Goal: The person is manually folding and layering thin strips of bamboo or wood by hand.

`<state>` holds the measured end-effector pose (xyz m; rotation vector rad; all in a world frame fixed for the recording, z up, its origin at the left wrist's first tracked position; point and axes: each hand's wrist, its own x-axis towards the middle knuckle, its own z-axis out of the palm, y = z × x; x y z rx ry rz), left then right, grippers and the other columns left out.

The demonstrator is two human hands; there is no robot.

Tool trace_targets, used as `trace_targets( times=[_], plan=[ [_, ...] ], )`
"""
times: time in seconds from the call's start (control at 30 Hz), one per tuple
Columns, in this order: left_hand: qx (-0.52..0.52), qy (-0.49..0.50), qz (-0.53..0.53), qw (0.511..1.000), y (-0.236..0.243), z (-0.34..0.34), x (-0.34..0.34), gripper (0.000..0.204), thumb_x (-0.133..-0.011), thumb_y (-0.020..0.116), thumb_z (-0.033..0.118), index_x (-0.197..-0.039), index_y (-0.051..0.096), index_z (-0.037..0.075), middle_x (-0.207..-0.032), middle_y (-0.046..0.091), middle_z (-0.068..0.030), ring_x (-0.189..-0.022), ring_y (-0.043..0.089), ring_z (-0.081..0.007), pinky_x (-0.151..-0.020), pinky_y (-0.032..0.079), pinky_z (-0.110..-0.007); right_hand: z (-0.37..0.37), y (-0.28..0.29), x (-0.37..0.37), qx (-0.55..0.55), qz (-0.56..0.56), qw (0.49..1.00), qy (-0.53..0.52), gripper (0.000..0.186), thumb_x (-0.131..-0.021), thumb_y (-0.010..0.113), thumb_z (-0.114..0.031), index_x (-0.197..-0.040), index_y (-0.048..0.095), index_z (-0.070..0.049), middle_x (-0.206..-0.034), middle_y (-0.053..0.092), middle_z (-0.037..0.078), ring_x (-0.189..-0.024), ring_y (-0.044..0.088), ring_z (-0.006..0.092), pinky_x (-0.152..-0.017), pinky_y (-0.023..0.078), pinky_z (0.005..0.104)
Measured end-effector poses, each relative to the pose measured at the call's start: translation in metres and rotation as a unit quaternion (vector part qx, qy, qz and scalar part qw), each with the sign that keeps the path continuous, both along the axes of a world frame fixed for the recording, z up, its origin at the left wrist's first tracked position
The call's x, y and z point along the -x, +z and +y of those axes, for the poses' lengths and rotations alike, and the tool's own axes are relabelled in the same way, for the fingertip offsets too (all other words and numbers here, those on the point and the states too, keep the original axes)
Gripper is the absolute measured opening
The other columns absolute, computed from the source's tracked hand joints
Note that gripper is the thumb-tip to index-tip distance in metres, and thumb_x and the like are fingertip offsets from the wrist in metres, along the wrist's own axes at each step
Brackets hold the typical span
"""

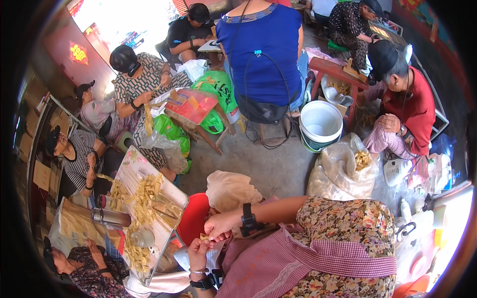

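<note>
The right hand [221, 225] and left hand [199, 248] met near the centre of the scene, each grip narrow, fingertips pinched on a small, thin yellowish strip [204, 237] between them; its far end was hidden by the fingers. A smooth metal bangle [199, 271] circled the left wrist, and a boxy black band [250, 218] the right. Beneath lay a checked apron [278, 258] — fine woven cloth, pink and white, with a lacy trim. Just beyond the hands sat a glossy red basin [191, 221], with crumpled beige cloth [231, 191] on its far side. On the left, a hard pale table [171, 194] bore tangled, papery strips [145, 196], a cylindrical steel flask [110, 217] and a squat clear jar [142, 238]. Farther right stood a round white plastic bucket [321, 121] — beside a bulging, wrinkled, translucent sack [338, 174].
</note>
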<state>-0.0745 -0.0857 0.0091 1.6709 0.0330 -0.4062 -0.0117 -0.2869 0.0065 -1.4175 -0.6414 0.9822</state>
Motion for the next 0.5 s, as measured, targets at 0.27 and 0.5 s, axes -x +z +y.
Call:
trace_targets(
  times=[0.27, 0.5],
  plan=[
    [0.028, 0.007, -0.021, 0.999, 0.001, 0.004, 0.008, 0.018, -0.087, 0.054, 0.014, -0.073, 0.048, 0.005, -0.073, 0.061, -0.0064, -0.064, 0.057, -0.0111, -0.062, 0.048, -0.024, 0.000, -0.004, 0.006, 0.007, 0.021, 1.000, -0.014, 0.023, -0.081, 0.056, -0.026, -0.073, 0.061, -0.005, -0.058, 0.052, -0.002, -0.050, 0.050, 0.0080, -0.045, 0.041, 0.0230],
    [0.009, 0.058, -0.020, 0.998, 0.015, 0.011, 0.015, 0.017, -0.088, 0.052, 0.015, -0.073, 0.048, 0.007, -0.070, 0.057, -0.0034, -0.062, 0.053, -0.0099, -0.060, 0.044, -0.022, 0.004, 0.006, -0.013, -0.050, 0.017, 0.999, -0.013, 0.021, -0.082, 0.055, -0.024, -0.080, 0.063, -0.005, -0.063, 0.052, -0.003, -0.058, 0.047, 0.0055, -0.050, 0.038, 0.0209]
  ],
)
